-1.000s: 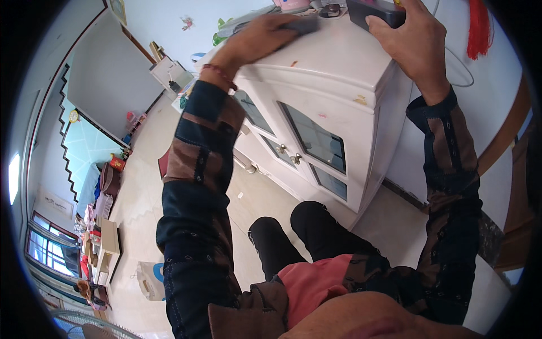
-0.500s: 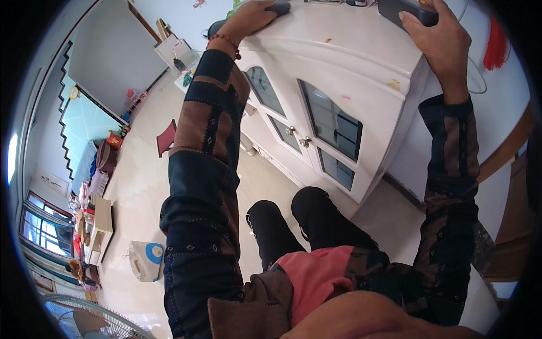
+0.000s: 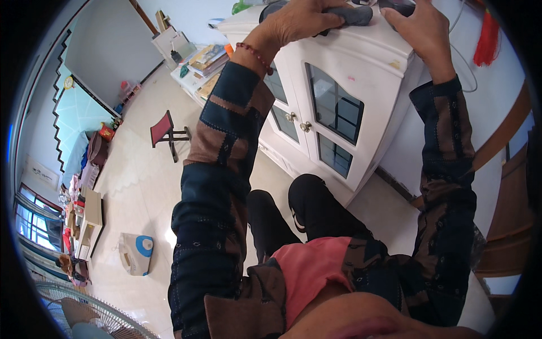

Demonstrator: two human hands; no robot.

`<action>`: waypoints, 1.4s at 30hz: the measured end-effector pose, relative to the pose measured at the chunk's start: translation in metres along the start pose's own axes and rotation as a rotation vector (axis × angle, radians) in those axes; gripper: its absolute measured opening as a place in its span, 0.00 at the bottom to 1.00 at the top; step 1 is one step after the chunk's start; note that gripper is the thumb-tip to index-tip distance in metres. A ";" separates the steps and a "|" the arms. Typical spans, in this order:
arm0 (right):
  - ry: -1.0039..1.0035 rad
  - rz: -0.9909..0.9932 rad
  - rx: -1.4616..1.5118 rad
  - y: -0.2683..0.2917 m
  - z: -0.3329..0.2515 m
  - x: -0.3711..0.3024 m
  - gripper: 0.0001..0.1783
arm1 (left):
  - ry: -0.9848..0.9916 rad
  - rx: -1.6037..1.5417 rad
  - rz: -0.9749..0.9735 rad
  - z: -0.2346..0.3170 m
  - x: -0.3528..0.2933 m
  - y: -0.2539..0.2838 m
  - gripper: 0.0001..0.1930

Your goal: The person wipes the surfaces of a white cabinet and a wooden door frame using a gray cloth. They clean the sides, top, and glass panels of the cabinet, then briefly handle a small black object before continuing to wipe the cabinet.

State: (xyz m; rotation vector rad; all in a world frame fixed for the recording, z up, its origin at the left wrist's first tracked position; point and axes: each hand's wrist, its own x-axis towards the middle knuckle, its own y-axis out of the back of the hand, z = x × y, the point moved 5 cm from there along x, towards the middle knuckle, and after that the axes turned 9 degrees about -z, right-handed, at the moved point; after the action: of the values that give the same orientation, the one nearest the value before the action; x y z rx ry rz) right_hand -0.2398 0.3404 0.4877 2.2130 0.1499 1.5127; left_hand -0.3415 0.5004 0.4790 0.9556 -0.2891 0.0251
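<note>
My left hand (image 3: 299, 21) is on top of a white cabinet (image 3: 344, 56), closed over a dark grey cloth (image 3: 357, 16) that sticks out on both sides of the hand. A beaded bracelet circles that wrist. At the right end of the top, my right hand (image 3: 423, 28) grips a black boxy thing (image 3: 400, 7), thumb on its near side; the upper picture edge cuts it off, so its kind is unclear. Below are the cabinet's glass-paned doors, both closed, with two metal knobs (image 3: 305, 126).
Left of the cabinet, papers and books (image 3: 209, 59) lie on a lower surface. A folding stool (image 3: 169, 134) and a white-and-blue bag (image 3: 135, 254) stand on the floor. A fan (image 3: 84, 316) is at lower left. A red tassel (image 3: 486, 39) and a pale cable (image 3: 464, 73) hang at right.
My left hand has slid right across the cabinet top with the cloth, close to my right hand. The right hand and black thing have shifted slightly left. The view has turned a little.
</note>
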 end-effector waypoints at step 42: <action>0.016 0.181 0.406 -0.016 0.030 -0.055 0.24 | 0.070 0.925 0.259 -0.002 0.107 -0.026 0.24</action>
State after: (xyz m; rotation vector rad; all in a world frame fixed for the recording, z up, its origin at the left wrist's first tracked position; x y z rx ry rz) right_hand -0.2313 0.3274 0.4245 2.5890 0.2905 1.7211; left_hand -0.2343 0.4758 0.4843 1.8224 -0.3397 0.4607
